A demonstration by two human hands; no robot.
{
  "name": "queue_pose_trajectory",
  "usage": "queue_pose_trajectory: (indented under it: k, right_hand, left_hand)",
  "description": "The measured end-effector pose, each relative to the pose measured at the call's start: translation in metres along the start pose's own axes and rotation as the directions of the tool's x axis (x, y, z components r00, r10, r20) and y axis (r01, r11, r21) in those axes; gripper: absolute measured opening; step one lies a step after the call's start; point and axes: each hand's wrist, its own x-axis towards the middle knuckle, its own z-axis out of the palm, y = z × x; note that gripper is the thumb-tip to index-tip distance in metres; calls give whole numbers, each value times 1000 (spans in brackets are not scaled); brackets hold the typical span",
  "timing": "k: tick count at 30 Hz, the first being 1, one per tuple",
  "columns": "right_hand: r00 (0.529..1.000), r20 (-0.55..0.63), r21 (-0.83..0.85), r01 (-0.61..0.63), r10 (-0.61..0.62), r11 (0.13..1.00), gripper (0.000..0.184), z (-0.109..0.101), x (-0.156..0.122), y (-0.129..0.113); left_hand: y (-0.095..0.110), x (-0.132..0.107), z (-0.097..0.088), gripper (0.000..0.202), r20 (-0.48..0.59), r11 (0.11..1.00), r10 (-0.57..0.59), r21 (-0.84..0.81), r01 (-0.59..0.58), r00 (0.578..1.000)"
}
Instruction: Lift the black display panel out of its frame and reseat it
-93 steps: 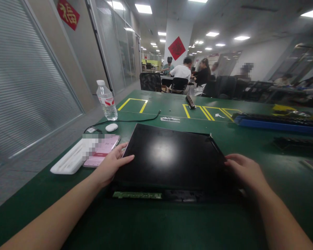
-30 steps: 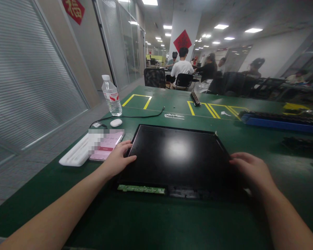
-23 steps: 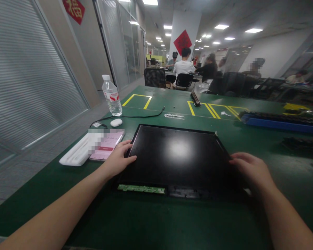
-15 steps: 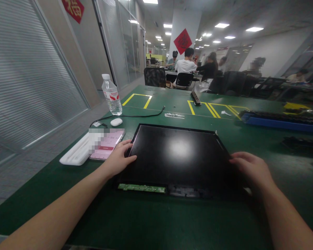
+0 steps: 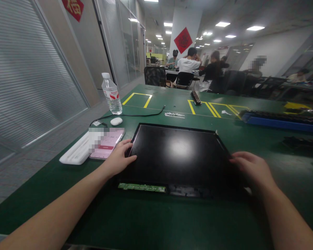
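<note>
A flat black display panel point(image 5: 176, 154) lies on the green table point(image 5: 151, 222), with a thin green circuit strip point(image 5: 141, 187) along its near edge. My left hand point(image 5: 117, 160) grips the panel's left edge, thumb on top and fingers curled at the side. My right hand point(image 5: 253, 170) grips the panel's right edge, fingers curled over it. The panel rests flat between both hands.
Left of the panel lie a phone point(image 5: 106, 143) on a white tray point(image 5: 74, 154), a white mouse point(image 5: 116, 121), a black cable point(image 5: 135, 115) and a water bottle point(image 5: 111, 93). A blue tray point(image 5: 279, 122) and yellow floor-tape marks point(image 5: 206, 108) sit farther back. People sit at a distant table.
Both hands stay on the panel's edges. Since three seconds ago the panel's far edge has come down flat; in the last second only the view shifts slightly.
</note>
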Motion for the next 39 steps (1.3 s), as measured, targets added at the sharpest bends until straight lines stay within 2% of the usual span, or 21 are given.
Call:
queue_pose_trajectory:
  k: [4, 9, 13, 17, 20, 25, 28, 30, 33, 39]
  right_hand:
    - [1000, -1, -12, -10, 10, 1000, 30, -1, -1, -2]
    - [1000, -12, -15, -16, 15, 1000, 31, 0, -4, -4]
    - [1000, -15, -36, 1, -2, 999, 30, 0, -5, -7]
    - [1000, -19, -90, -6, 5, 996, 27, -1, -7, -14]
    - [1000, -23, -107, 13, -15, 994, 26, -2, -8, -16]
    - [988, -28, -82, 150, -153, 985, 30, 1, -10, -12]
    - [965, 19, -94, 261, -261, 961, 32, 4, -10, -11]
    - [959, 53, -116, 283, -279, 952, 34, 5, -10, -11]
    - [964, 61, -143, 264, -257, 954, 37, 4, -9, -10]
    - [981, -11, -168, 187, -191, 968, 34, 3, -4, -2]
  left_hand:
    - [2, 0, -1, 56, 7, 1000, -7, 14, 7, 1000]
    - [8, -3, -4, 74, 42, 999, -7, 32, 6, 999]
    - [13, -8, -10, 78, 121, 990, 77, 107, -90, 990]
    - [16, -12, -21, 72, 218, 952, 202, 186, -244, 955]
    - [19, -15, -30, 70, 337, 928, 261, 170, -332, 905]
    - [21, -17, -38, 71, 479, 912, 298, 115, -395, 826]
    - [21, -17, -41, 73, 503, 910, 297, 109, -400, 812]
    - [22, -16, -42, 76, 513, 910, 290, 113, -399, 808]
    - [23, -17, -44, 76, 523, 907, 294, 112, -406, 800]
    - [24, -19, -42, 76, 525, 897, 324, 94, -432, 787]
